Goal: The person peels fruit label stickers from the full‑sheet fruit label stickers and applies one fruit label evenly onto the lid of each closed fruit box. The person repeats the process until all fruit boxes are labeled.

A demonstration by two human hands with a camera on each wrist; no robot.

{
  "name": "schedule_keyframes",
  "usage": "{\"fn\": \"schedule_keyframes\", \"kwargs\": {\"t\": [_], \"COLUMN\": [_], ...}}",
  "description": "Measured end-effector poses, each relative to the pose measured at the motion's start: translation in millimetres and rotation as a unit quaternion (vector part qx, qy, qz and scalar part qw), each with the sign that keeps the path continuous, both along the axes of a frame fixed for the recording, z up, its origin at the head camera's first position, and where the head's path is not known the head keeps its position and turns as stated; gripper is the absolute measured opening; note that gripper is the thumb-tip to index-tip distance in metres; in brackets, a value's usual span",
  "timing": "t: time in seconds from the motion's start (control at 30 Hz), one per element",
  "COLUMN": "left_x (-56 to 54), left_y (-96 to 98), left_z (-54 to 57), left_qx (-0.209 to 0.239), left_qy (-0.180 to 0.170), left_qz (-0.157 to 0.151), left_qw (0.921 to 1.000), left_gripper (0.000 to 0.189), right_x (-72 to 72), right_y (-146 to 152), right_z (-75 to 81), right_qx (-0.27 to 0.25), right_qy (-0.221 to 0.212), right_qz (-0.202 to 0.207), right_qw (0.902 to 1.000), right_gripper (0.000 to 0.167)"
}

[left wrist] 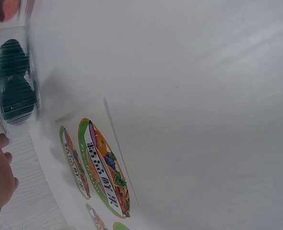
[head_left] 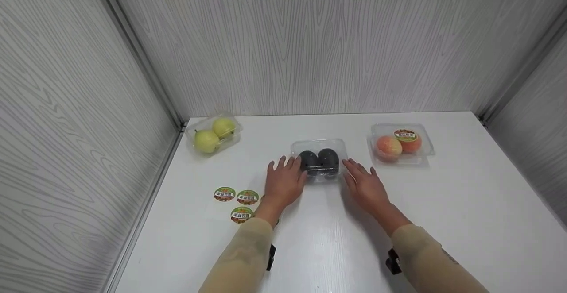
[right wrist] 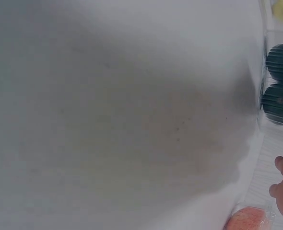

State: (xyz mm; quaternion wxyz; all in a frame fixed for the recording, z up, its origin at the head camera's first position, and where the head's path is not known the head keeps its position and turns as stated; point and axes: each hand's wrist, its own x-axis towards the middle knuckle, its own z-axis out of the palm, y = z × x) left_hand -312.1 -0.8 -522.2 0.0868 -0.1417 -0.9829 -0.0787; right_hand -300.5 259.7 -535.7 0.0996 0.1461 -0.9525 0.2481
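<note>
Left sleeve [head_left: 241, 260]: tan, mottled near the cuff. Left black block [head_left: 271, 257]: small, angular, on the sleeve's side facing the surface's [head_left: 177, 240] right edge.
Right sleeve [head_left: 427, 255]: tan, with dark hatched marking [head_left: 450, 256]. Right black block [head_left: 392, 262]: angular, on the side facing the surface's left edge.
Left hand [head_left: 285, 184], right hand [head_left: 367, 189]: bare.

The person's left arm [head_left: 241, 260] and right arm [head_left: 432, 257] both reach forward, covered by beige sleeves which end before the bare wrists [head_left: 269, 210]. The left hand [head_left: 283, 183] has its fingers extended and somewhat apart, with the thumb on the inner side. The right hand [head_left: 367, 187] inclines toward the left one, its fingers also extended. The backs of both hands are turned upward.
</note>
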Motion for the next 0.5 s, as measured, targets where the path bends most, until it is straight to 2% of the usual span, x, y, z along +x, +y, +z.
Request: {"fn": "schedule_keyframes", "kwargs": {"t": [0.17,0.5], "left_x": [5.9,14.4], "left_y": [3.3,7.3], "left_z": [0.3,-1.6], "left_qx": [0.001,-0.012], "left_qy": [0.007,0.0], "left_qz": [-0.009,-0.021], "left_qw": [0.9999,0.9997], "left_gripper": [0.056,0.059], "right_x": [8.0,22.4], "right_y": [5,12], "right_z": [-2.8,-2.7], "right_qx": [0.002,0.01], "right_qy": [0.007,0.007], "right_qz": [-0.003,-0.008], "right_qw": [1.0,0.9999], "right_gripper": [0.047,0.047]}}
